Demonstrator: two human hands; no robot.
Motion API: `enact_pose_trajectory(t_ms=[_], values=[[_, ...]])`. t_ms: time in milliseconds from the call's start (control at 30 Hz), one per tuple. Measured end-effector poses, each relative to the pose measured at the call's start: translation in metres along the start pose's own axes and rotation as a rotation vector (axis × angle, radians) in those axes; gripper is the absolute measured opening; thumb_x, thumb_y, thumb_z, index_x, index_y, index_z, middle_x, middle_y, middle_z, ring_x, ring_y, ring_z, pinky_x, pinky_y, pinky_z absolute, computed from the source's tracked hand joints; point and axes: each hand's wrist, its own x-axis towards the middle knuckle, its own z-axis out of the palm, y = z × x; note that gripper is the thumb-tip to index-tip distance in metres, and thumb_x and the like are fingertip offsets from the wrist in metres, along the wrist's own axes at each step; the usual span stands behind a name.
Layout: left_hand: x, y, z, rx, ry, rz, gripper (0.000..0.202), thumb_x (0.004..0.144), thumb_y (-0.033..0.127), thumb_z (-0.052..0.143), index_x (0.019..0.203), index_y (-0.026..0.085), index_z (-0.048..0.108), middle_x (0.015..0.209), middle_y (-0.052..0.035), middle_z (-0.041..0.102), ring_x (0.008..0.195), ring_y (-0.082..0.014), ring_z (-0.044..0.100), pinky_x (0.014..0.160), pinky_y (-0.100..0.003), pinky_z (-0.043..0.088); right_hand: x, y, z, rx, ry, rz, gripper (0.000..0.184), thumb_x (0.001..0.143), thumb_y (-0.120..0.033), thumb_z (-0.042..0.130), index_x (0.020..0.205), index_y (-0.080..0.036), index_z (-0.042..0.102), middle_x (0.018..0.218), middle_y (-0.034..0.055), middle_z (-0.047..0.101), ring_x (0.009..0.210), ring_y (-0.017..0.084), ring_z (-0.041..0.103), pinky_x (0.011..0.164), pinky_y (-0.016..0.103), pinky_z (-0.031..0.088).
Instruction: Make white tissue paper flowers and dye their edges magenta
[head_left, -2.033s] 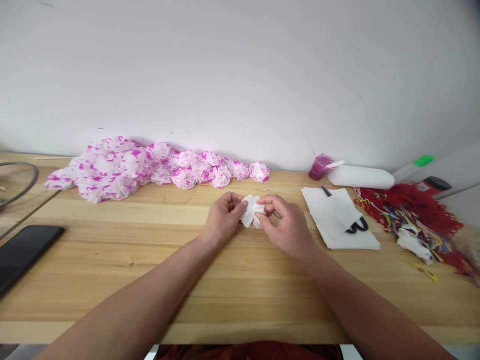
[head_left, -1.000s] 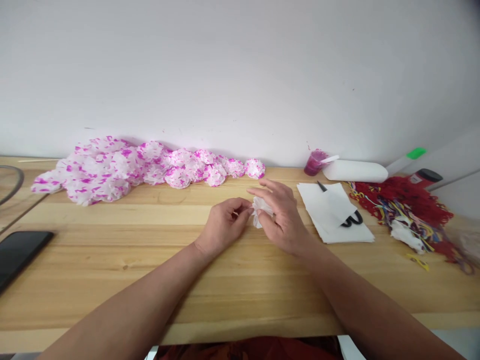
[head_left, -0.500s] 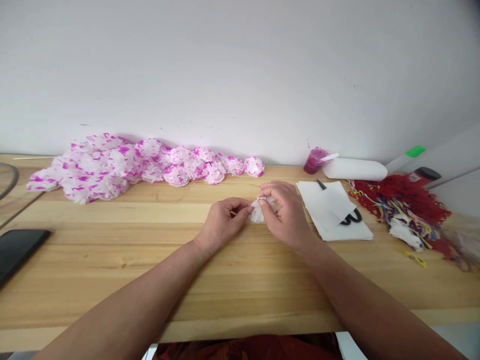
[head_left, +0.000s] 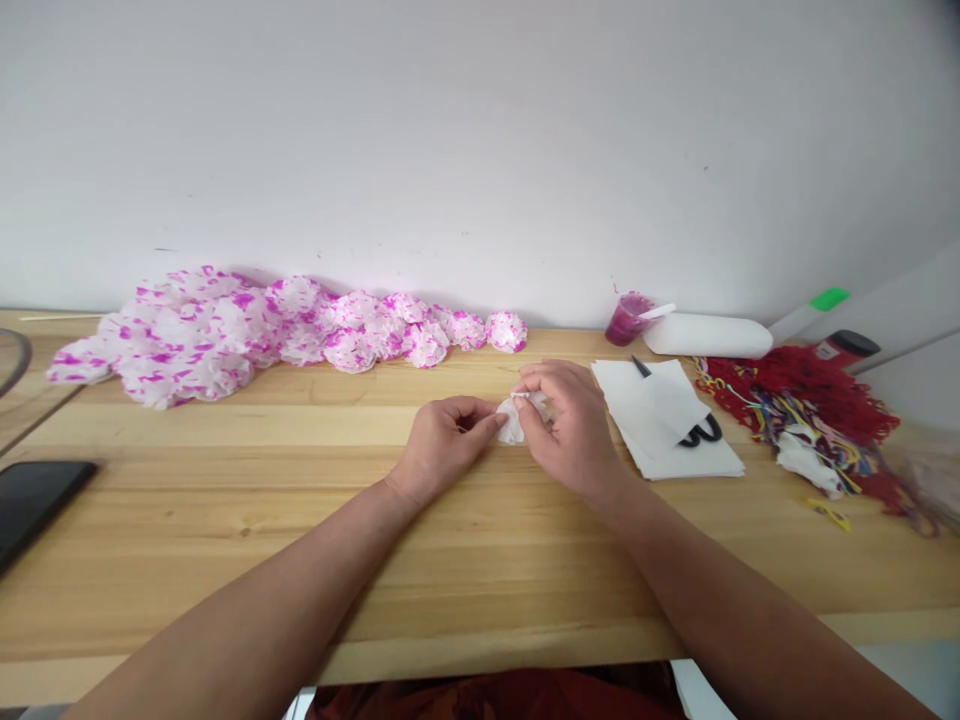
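Note:
A small white tissue-paper flower (head_left: 512, 426) sits between my two hands just above the wooden table (head_left: 450, 540). My left hand (head_left: 442, 445) pinches its left side with thumb and fingers closed. My right hand (head_left: 568, 420) is curled over its right side, fingertips pinching the top edge of the paper. Much of the flower is hidden behind my right fingers.
A row of pink-and-white paper flowers (head_left: 247, 330) lies along the wall. Right of my hands are white paper sheets (head_left: 664, 415) with black scissors (head_left: 697, 432), a pink cup (head_left: 627, 318), a white roll (head_left: 709, 335) and a red tangle of cords (head_left: 817, 405). A black phone (head_left: 34, 500) lies far left.
The fanned white flower is now bunched smaller. My right hand opened over it a second ago, then closed again to pinch its top. The view has shifted slightly.

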Motion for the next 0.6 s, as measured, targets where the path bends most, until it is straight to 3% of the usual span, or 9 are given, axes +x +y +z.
enact_pose_trajectory(t_ms=[133, 233, 367, 600], values=[[0.0014, -0.0022, -0.0018, -0.108, -0.033, -0.086, 0.035, 0.082, 0.050, 0.070, 0.079, 0.015, 0.070, 0.065, -0.0016, 0.066, 0.057, -0.0115, 0.056, 0.054, -0.022, 0.044, 0.0000, -0.0042, -0.0019, 0.027, 0.067, -0.112, 0.023, 0.086, -0.014, 0.059, 0.107, -0.022, 0.066, 0.113, 0.0081, 0.072, 0.116, 0.028, 0.059, 0.100, 0.047, 0.043], [0.0020, -0.0017, -0.0016, -0.228, -0.047, -0.163, 0.035, 0.080, 0.049, 0.073, 0.082, 0.014, 0.071, 0.072, -0.0040, 0.071, 0.062, -0.0124, 0.062, 0.061, -0.023, 0.050, -0.0011, -0.0049, -0.0008, 0.082, 0.028, -0.119, 0.019, 0.088, -0.013, 0.058, 0.102, -0.023, 0.067, 0.097, 0.0053, 0.074, 0.105, 0.025, 0.062, 0.093, 0.043, 0.045], [0.0023, -0.0001, -0.0003, -0.371, -0.060, -0.220, 0.035, 0.075, 0.046, 0.078, 0.084, 0.013, 0.073, 0.074, -0.0055, 0.072, 0.068, -0.0133, 0.066, 0.067, -0.023, 0.054, -0.0034, -0.0030, 0.0027, 0.083, -0.055, -0.082, 0.021, 0.084, -0.010, 0.062, 0.099, -0.024, 0.067, 0.093, 0.0023, 0.076, 0.102, 0.024, 0.062, 0.091, 0.042, 0.042], [0.0019, 0.0013, -0.0001, -0.465, -0.093, -0.245, 0.037, 0.072, 0.047, 0.081, 0.084, 0.012, 0.075, 0.076, -0.0068, 0.074, 0.071, -0.0131, 0.068, 0.071, -0.023, 0.055, -0.0047, -0.0006, 0.0066, -0.002, -0.056, -0.072, 0.010, 0.082, -0.015, 0.068, 0.080, -0.025, 0.065, 0.078, -0.0010, 0.073, 0.094, 0.024, 0.058, 0.087, 0.042, 0.037]])
